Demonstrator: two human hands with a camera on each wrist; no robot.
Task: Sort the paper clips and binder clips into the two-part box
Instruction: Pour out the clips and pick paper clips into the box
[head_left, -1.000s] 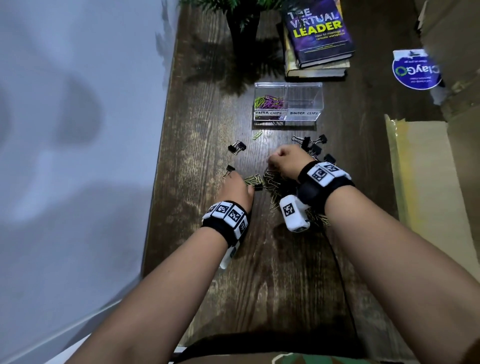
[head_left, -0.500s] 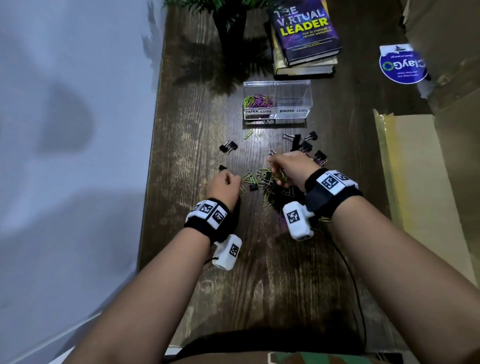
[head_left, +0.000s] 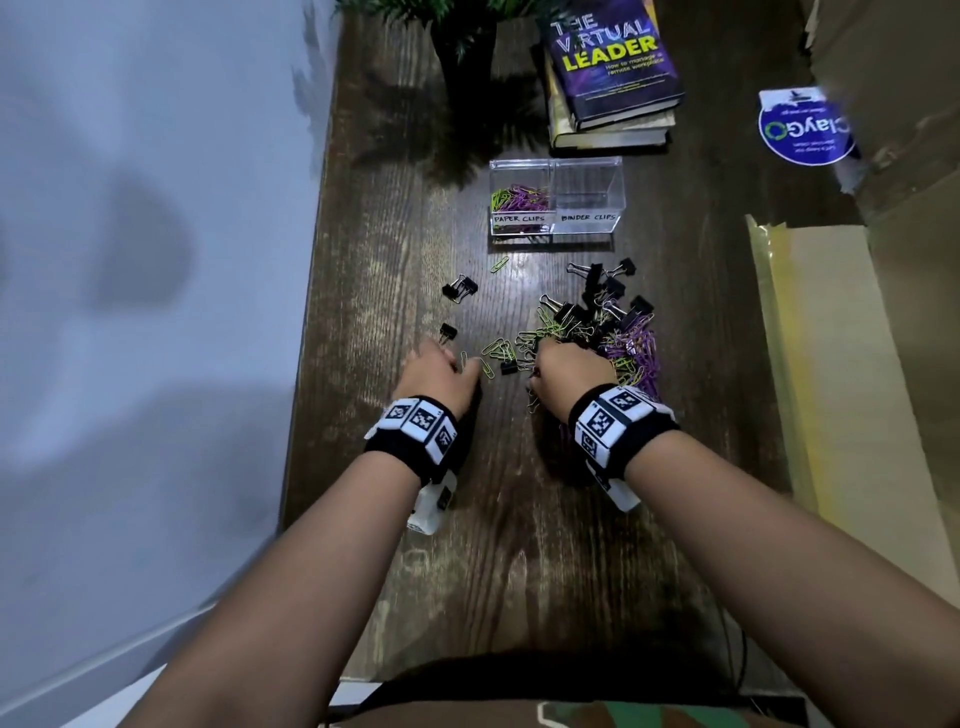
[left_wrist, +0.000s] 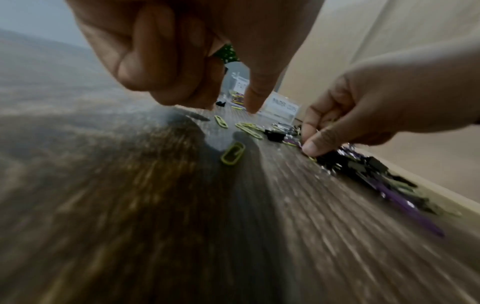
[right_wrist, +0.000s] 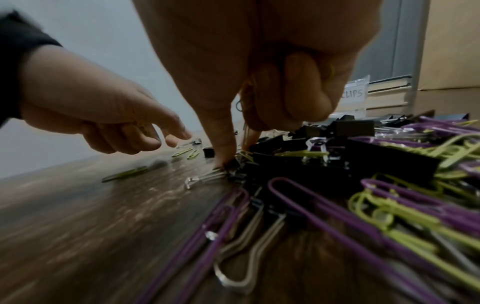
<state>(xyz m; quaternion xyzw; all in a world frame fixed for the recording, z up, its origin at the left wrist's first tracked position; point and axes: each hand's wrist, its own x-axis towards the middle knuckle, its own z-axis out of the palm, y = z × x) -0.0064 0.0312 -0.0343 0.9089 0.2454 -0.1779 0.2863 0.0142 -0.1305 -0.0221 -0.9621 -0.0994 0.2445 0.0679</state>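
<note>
The clear two-part box stands mid-table; its "paper clips" half holds green and purple clips, its "binder clips" half shows none. A mixed pile of clips lies in front of it. My right hand pinches into the pile's near left edge, thumb and forefinger down among black binder clips, with thin paper clips held in its curled fingers. My left hand hovers just left, fingers curled, with a hint of green wire inside them, above a loose green paper clip.
Two stray binder clips lie left of the pile, and a single green clip sits before the box. Stacked books and a dark plant pot stand behind. Cardboard borders the right; the table's left edge meets a wall.
My right hand has drawn back from the pile's far side to its near left edge, uncovering the clips. The left hand has shifted slightly left, staying curled.
</note>
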